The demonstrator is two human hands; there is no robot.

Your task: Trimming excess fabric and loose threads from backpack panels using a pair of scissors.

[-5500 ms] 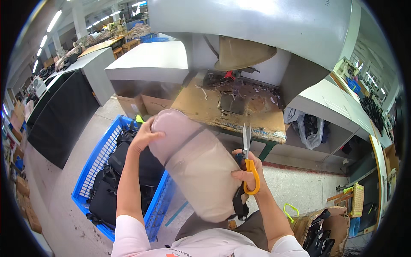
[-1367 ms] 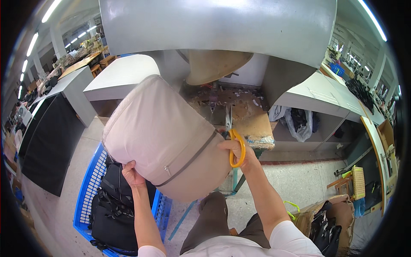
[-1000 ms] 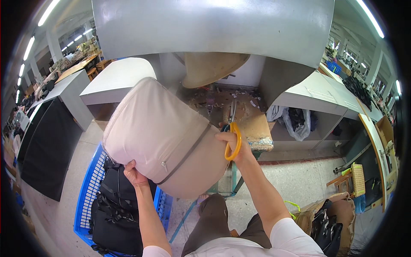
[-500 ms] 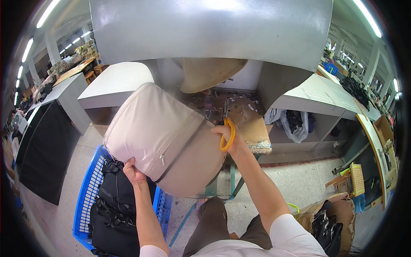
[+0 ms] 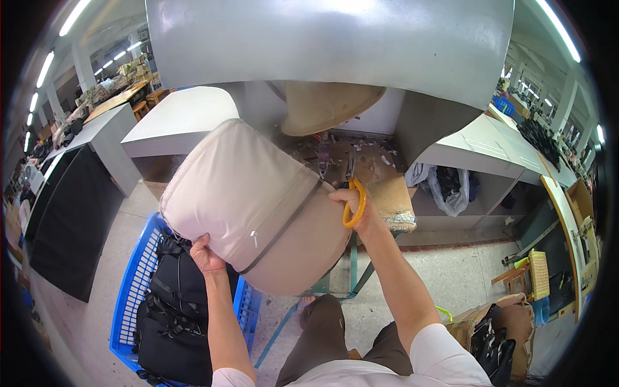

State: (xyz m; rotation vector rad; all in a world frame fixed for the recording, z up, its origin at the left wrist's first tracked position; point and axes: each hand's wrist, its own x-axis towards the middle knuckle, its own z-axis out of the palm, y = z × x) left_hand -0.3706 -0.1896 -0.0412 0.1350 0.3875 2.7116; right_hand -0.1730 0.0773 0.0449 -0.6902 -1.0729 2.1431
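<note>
A large beige fabric bag (image 5: 248, 203) with a dark zip line running across it is held up in front of me, tilted. My left hand (image 5: 205, 254) grips its lower left edge from underneath. My right hand (image 5: 348, 201) touches the bag's right side and holds orange-handled scissors (image 5: 353, 193), blades pointing up and away. Behind the bag is a worn cardboard-topped workbench (image 5: 380, 180) littered with scraps.
A blue plastic crate (image 5: 138, 290) full of black bags stands on the floor at my left. A big grey metal hood (image 5: 329, 45) hangs overhead with a tan shade (image 5: 325, 106) under it. White tables stand left and right; a cardboard box (image 5: 490, 326) with dark items sits lower right.
The bag was lifted from low at the bench to up in front of me and turned; in the last second my right hand with the scissors drifted slightly left along its right side.
</note>
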